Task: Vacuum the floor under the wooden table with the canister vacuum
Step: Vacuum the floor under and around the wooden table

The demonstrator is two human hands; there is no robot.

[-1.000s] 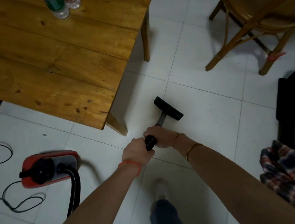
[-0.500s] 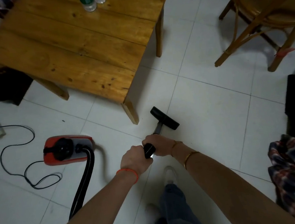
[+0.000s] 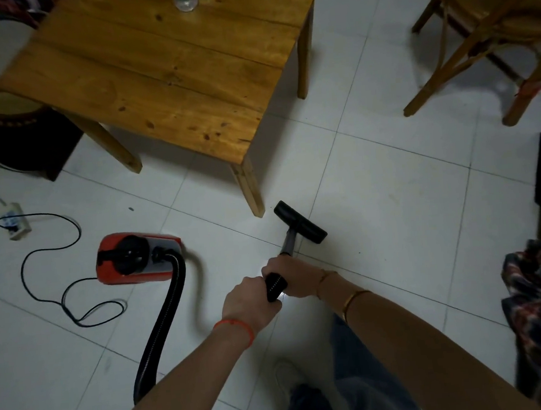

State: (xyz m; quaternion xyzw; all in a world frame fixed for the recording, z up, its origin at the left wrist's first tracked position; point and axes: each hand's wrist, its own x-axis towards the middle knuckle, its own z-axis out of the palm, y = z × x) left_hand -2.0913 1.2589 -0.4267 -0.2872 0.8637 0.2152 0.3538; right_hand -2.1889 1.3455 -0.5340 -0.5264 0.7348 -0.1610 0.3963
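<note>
I am gripping the wand (image 3: 287, 243) with the fingers of my left hand (image 3: 249, 298) and right hand (image 3: 292, 276) curled round it, working the floor nozzle (image 3: 300, 222) just beside the table leg (image 3: 249, 187), and next I am probably needing to swing it left under the tabletop (image 3: 161, 71).

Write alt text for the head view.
Both hands, left hand and right hand, grip a vacuum wand; its black floor head sits on white tiles beside a wooden table leg. A red canister vacuum sits left.

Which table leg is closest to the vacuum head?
The near right corner leg, just left of the black vacuum head. The other two visible legs stand farther off, toward the left and back.
</note>
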